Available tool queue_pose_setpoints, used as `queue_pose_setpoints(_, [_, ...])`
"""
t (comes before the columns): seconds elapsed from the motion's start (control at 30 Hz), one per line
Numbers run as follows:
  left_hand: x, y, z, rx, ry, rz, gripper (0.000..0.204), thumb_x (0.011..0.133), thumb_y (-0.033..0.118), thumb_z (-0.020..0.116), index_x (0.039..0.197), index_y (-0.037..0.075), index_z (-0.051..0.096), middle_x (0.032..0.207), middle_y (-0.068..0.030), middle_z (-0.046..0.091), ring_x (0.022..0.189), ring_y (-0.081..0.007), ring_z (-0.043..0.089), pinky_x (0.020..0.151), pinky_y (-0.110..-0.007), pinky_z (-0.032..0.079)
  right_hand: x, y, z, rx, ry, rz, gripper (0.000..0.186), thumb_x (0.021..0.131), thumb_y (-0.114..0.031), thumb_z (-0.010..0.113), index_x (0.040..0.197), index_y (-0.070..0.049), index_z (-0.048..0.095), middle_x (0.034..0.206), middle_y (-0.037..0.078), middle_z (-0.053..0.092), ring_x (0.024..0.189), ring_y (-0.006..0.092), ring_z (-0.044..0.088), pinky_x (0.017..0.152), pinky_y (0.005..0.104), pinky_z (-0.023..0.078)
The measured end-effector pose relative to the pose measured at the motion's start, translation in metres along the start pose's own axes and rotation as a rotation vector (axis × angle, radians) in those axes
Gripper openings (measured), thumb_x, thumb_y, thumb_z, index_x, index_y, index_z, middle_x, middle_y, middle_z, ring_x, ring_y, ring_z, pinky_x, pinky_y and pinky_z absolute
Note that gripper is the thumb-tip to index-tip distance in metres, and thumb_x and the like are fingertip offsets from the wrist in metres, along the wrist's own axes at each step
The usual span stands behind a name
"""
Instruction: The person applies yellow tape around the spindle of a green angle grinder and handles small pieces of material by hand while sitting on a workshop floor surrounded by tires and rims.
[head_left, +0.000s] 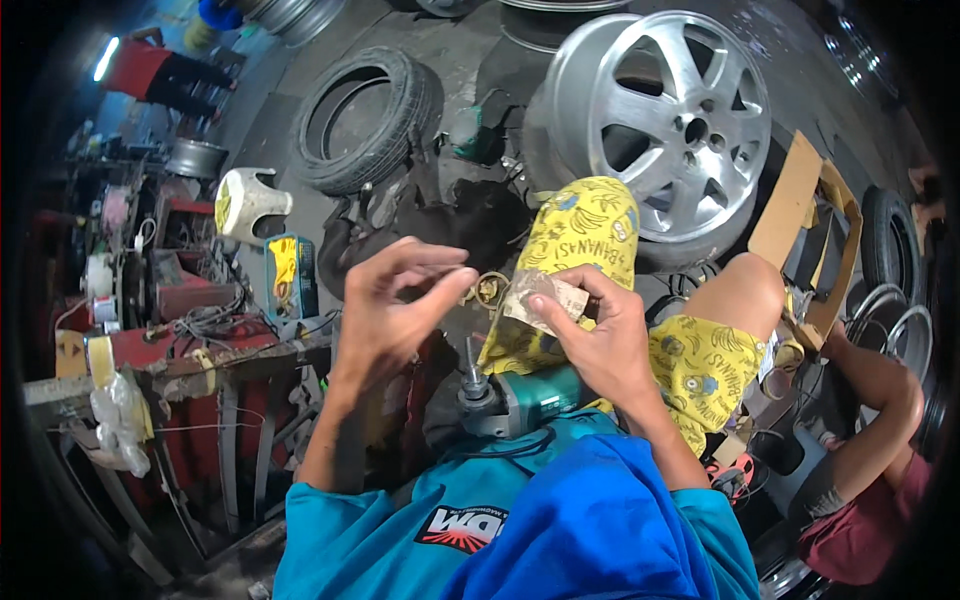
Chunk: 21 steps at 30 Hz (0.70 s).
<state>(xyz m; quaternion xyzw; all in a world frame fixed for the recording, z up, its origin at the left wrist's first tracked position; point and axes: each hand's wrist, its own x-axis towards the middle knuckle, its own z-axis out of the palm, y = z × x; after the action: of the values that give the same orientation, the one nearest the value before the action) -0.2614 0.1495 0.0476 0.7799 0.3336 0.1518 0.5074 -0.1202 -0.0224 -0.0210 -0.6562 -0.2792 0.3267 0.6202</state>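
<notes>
My right hand (605,335) pinches a small worn tan piece of sandpaper (545,302), its thumb pressed on the face. Bare and raised at the left, my left hand (400,300) has its thumb apart from its bent fingers and nothing visible between them. Below the hands, a green and grey angle grinder (525,402) lies across my lap with a pointed metal bit sticking up. Just beyond my knee in yellow patterned shorts (585,235) stands a silver alloy wheel (690,125), leaning on a tire.
A loose tire (365,120) lies far left of the wheel, near a white stool (252,205). Cluttered metal racks (230,375) line the left. At the right are an open cardboard box (790,205) and another person's bent leg (880,400). Someone in red (140,70) stands far back.
</notes>
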Motion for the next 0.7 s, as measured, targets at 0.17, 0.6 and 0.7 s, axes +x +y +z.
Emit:
queue_pose_setpoints(0.17, [-0.044,-0.035,-0.026,-0.079,-0.262,-0.315,0.018,0.089,0.009,0.086,0.103,-0.002,0.081,0.096,-0.0068,0.078,0.089,-0.0107,0.071,0.081,-0.027,0.056,0.005,0.014,0.018,0.027,-0.161,-0.054,0.024,0.097,-0.014,0.078,0.111,0.002,0.068,0.088,0.010,0.075,0.076,0.0138,0.069,0.072,0.0325,0.055])
queue_pose_setpoints(0.6, [-0.065,-0.062,-0.010,-0.229,-0.493,-0.232,0.024,0.104,0.019,0.071,0.110,-0.002,0.081,0.102,-0.0116,0.081,0.095,-0.0120,0.070,0.091,-0.031,0.055,0.016,0.020,0.032,0.219,-0.400,0.154,0.026,0.097,-0.006,0.076,0.118,-0.001,0.060,0.098,0.007,0.071,0.086,0.0121,0.070,0.077,0.0301,0.055])
queue_pose_setpoints(0.7, [-0.056,-0.070,-0.015,-0.353,-0.631,-0.251,0.028,0.106,0.021,0.069,0.114,-0.003,0.080,0.104,-0.0095,0.081,0.098,-0.0116,0.070,0.094,-0.031,0.054,0.019,0.023,0.034,0.150,-0.402,0.012,0.030,0.095,-0.005,0.078,0.119,-0.001,0.061,0.102,0.007,0.070,0.095,0.0107,0.066,0.085,0.0299,0.053])
